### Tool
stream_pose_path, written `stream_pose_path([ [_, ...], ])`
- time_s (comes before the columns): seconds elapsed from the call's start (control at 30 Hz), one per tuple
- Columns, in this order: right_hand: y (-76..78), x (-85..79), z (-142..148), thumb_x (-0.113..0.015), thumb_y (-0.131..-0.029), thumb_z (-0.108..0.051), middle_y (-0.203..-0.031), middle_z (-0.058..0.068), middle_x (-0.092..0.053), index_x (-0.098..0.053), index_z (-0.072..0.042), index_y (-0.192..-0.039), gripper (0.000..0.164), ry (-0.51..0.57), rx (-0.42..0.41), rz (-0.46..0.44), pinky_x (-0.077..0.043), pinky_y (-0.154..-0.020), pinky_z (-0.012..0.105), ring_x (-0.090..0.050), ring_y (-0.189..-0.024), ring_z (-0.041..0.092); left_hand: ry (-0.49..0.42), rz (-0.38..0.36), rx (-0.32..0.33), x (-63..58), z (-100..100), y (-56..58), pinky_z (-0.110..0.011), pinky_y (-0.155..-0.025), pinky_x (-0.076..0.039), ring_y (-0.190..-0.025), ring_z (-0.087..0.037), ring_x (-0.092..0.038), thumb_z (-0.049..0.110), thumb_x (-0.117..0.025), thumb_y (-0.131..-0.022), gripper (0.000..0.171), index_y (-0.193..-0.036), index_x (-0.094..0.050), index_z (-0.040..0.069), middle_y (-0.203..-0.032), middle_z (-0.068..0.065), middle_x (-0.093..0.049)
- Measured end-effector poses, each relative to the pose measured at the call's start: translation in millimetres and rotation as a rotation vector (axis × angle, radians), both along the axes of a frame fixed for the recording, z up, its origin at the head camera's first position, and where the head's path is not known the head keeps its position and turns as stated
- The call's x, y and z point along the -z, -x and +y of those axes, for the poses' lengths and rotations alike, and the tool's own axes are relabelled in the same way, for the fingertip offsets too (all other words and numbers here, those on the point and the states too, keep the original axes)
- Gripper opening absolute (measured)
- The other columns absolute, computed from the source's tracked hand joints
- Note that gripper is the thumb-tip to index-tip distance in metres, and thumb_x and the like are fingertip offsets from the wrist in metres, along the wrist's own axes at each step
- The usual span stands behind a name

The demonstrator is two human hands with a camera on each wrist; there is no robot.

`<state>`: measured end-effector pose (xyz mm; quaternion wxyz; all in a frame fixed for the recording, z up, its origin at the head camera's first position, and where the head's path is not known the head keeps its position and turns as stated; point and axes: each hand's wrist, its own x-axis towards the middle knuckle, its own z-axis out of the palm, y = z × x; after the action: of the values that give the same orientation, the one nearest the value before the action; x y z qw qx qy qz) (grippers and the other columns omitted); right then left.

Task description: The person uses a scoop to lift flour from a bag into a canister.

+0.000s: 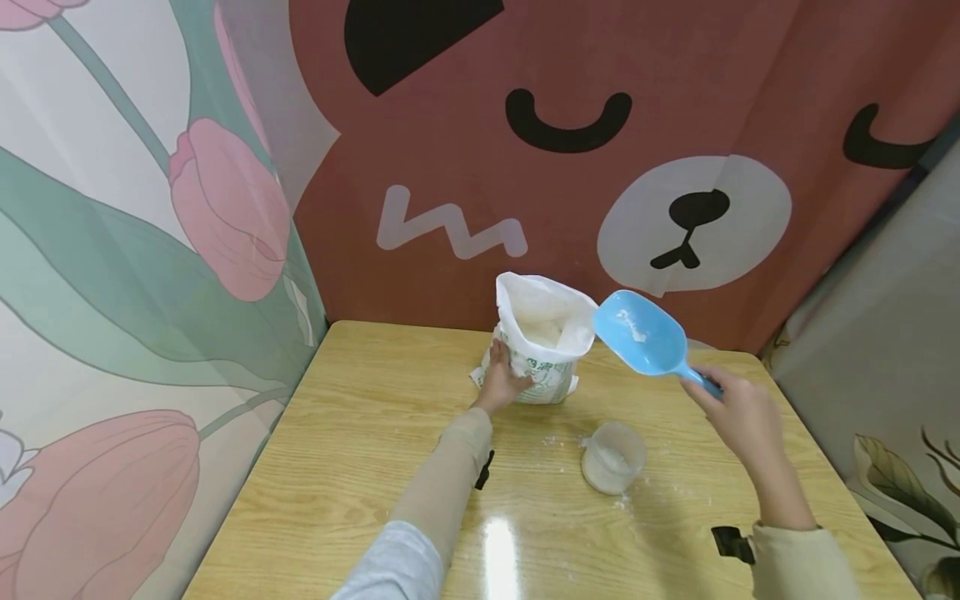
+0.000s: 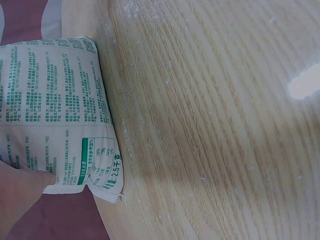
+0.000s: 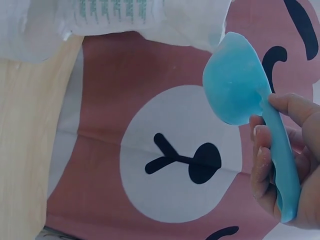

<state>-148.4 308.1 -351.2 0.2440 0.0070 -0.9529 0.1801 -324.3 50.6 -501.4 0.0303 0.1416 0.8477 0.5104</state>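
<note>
My left hand (image 1: pixel 504 383) holds the lower left side of a white flour bag (image 1: pixel 551 375) with green print. The bag stands upright with its top wide open and pale powder inside. In the left wrist view, the thumb presses on the printed side of the bag (image 2: pixel 55 100). The right hand (image 1: pixel 742 417) grips the handle of a light blue scoop (image 1: pixel 648 337), raised beside the bag's mouth. A little white powder clings inside the scoop's bowl. Seen from the right wrist, the fingers curl round the handle of the scoop (image 3: pixel 237 80).
A small clear round container (image 1: pixel 615 458) with some white powder stands on the wooden table (image 1: pixel 360 433), in front of the bag. Powder specks are scattered around it. A printed curtain (image 1: pixel 450 167) hangs along the table's back edge, and more patterned cloth borders both sides.
</note>
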Motion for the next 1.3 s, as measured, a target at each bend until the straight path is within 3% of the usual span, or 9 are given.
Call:
stream_pose_path([
  [0.33, 15.9, -11.3, -18, -0.065, -0.086, -0.020, -0.050, 0.000, -0.041, -0.066, 0.004, -0.101, 0.029, -0.040, -0.023, 0.031, -0.023, -0.039, 0.027, -0.034, -0.043, 0.014, -0.010, 0.008, 0.007, 1.2, -1, 0.7, -0.039, -0.110, -0.015, -0.139, -0.029, 0.002, 0.017, -0.071, -0.080, 0.096, -0.144, -0.003, -0.005, -0.152, -0.017, 0.006],
  [0.47, 22.9, -14.2, -24, -0.067, -0.084, -0.019, -0.054, 0.003, -0.047, -0.066, 0.002, -0.099, 0.026, -0.037, -0.037, 0.041, -0.025, -0.040, 0.028, -0.037, -0.046, 0.016, -0.017, 0.008, 0.008, 1.3, -1, 0.7, -0.039, -0.110, -0.016, -0.139, -0.030, 0.002, 0.016, -0.071, -0.080, 0.096, -0.145, -0.003, -0.005, -0.152, -0.017, 0.006],
  [0.67, 32.0, -18.1, -32, -0.067, -0.085, -0.020, -0.069, 0.010, -0.061, -0.066, -0.003, -0.108, 0.029, -0.042, -0.051, 0.035, -0.028, -0.039, 0.028, -0.044, -0.052, 0.019, -0.029, 0.013, 0.017, 2.4, -2, 0.1, -0.042, -0.109, -0.018, -0.138, -0.030, 0.003, 0.016, -0.071, -0.081, 0.096, -0.145, -0.002, -0.003, -0.152, -0.016, 0.008],
  [1.0, 48.7, -31.5, -53, -0.065, -0.085, -0.019, -0.059, 0.006, -0.055, -0.067, 0.000, -0.101, 0.025, -0.137, -0.096, 0.026, -0.024, -0.038, 0.027, -0.037, -0.045, 0.016, -0.025, 0.009, 0.012, 3.2, -2, 1.0, -0.043, -0.108, -0.020, -0.138, -0.030, 0.001, 0.018, -0.071, -0.081, 0.096, -0.145, -0.002, -0.002, -0.152, -0.015, 0.008],
  [1.3, 60.7, -32.8, -68, -0.066, -0.084, -0.017, -0.067, 0.009, -0.060, -0.068, 0.000, -0.098, 0.023, -0.200, -0.119, -0.004, -0.025, -0.038, 0.027, -0.039, -0.044, 0.017, -0.026, 0.022, 0.020, 4.1, -2, 1.8, -0.043, -0.108, -0.021, -0.138, -0.032, 0.001, 0.018, -0.071, -0.081, 0.097, -0.145, -0.001, -0.004, -0.151, -0.019, 0.007],
])
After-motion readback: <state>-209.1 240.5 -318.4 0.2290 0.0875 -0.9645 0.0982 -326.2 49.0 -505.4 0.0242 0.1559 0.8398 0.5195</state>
